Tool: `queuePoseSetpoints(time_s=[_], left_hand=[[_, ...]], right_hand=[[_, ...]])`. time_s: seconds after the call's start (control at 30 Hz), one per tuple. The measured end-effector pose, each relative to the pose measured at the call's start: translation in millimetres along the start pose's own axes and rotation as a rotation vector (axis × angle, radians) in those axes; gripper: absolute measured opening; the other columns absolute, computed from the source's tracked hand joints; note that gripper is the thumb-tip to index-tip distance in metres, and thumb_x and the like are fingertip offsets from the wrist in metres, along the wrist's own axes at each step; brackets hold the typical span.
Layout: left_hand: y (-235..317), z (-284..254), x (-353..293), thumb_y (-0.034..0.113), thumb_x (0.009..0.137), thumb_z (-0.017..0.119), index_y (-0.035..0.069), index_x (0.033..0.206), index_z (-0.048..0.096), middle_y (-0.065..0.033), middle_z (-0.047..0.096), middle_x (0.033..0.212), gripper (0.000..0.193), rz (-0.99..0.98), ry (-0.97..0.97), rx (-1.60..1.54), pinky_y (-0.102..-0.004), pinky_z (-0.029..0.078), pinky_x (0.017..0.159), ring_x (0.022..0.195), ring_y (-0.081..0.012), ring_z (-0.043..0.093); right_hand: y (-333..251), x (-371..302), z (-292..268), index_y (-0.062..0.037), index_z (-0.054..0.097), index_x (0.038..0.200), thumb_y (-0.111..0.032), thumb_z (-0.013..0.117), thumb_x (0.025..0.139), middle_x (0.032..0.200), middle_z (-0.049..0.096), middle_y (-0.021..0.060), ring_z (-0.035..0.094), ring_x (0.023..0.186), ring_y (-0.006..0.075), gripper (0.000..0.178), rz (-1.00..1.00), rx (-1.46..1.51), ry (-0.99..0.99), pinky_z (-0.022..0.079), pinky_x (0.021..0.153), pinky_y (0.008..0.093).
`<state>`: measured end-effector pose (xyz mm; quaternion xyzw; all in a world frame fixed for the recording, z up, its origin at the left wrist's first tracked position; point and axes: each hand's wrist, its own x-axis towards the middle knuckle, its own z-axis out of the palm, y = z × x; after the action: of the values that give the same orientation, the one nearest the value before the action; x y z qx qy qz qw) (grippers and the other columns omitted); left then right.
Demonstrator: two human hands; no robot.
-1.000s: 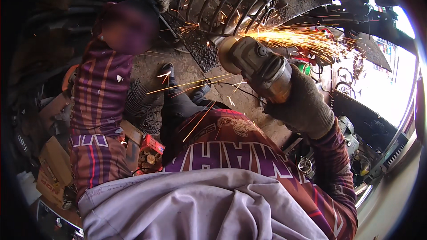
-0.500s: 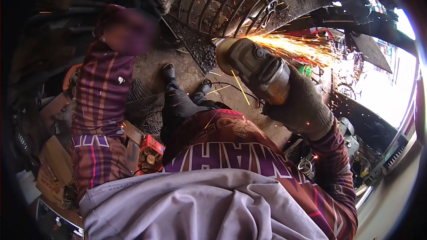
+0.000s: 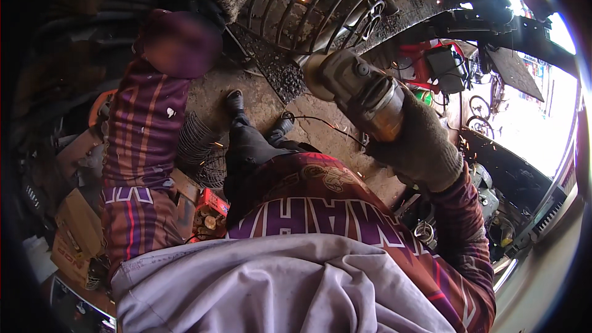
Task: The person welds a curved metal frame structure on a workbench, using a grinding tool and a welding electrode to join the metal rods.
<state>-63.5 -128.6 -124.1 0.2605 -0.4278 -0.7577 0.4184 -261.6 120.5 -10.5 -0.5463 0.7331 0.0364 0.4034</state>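
grinder (image 3: pixel 364 95): grey | glove (image 3: pixel 428 145): grey-brown | left sleeve (image 3: pixel 145 126): maroon, orange-striped

Free room lies on the near side of the grey-and-bronze metal angle grinder (image 3: pixel 365 94), over bare brown floor (image 3: pixel 311 106), though a thin black cord (image 3: pixel 333 126) crosses there. Just beyond the grinder, a cage of curved grey metal rods (image 3: pixel 282 20) bars passage; left of it, a dark grit-covered flat plate (image 3: pixel 271 65) obstructs.

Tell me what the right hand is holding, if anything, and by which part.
The gloved right hand holds an angle grinder, gripped around the rear of its body, away from the head.
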Motion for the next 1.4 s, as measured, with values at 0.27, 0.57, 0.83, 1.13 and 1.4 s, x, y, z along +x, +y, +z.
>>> queuePoseSetpoints(time_s=[0.27, 0.57, 0.83, 1.13, 1.4], left_hand=[[13, 5, -10, 0.031, 0.1, 0.06, -0.001, 0.129, 0.06, -0.0142, 0.064, 0.122, 0.043, 0.155, 0.001, 0.486, -0.0319, 0.047, 0.1, 0.117, -0.0243, 0.06], [61, -62, -129, 0.02, 0.1, 0.059, 0.002, 0.122, 0.063, -0.0106, 0.068, 0.106, 0.028, 0.132, 0.167, 1.36, -0.0317, 0.05, 0.089, 0.099, -0.0177, 0.063], [-65, 49, -221, 0.011, 0.095, 0.061, 0.008, 0.126, 0.062, -0.0078, 0.069, 0.096, 0.031, -0.495, -0.455, 1.049, -0.0311, 0.053, 0.081, 0.088, -0.0152, 0.066], [-109, 250, -181, 0.02, 0.09, 0.069, 0.012, 0.123, 0.06, -0.0131, 0.066, 0.095, 0.035, -0.358, -0.158, 1.348, -0.0375, 0.051, 0.074, 0.082, -0.021, 0.064], [-119, 221, -168, 0.044, 0.078, 0.08, 0.004, 0.122, 0.06, -0.0199, 0.07, 0.108, 0.063, -0.16, -0.17, 1.17, -0.0465, 0.054, 0.08, 0.099, -0.04, 0.068]], right_hand=[[18, -16, 4, -0.0041, 0.056, 0.127, -0.024, 0.088, 0.062, 0.104, 0.07, 0.019, 0.069, 0.1, 0.0401, 0.075, -0.127, -0.043, -0.038, 0.056, 0.084, 0.046], [74, -31, 1, -0.0013, 0.057, 0.128, -0.003, 0.082, 0.066, 0.111, 0.063, 0.003, 0.06, 0.095, 0.0125, 0.067, -0.169, 0.761, 0.264, 0.052, 0.083, 0.0308], [118, 10, -8, -0.0019, 0.055, 0.132, -0.013, 0.084, 0.07, 0.112, 0.067, 0.0077, 0.064, 0.099, 0.0159, 0.069, -0.44, 1.008, 0.581, 0.053, 0.092, 0.0325], [106, 31, -25, -0.0038, 0.06, 0.124, -0.014, 0.083, 0.07, 0.107, 0.069, 0.0067, 0.066, 0.092, 0.0158, 0.06, -0.527, 1.274, 0.556, 0.056, 0.083, 0.0313], [123, 52, -10, -0.0035, 0.063, 0.112, -0.018, 0.08, 0.075, 0.098, 0.067, 0.0049, 0.065, 0.086, 0.0151, 0.043, -0.499, 1.469, 0.646, 0.055, 0.079, 0.0327]])
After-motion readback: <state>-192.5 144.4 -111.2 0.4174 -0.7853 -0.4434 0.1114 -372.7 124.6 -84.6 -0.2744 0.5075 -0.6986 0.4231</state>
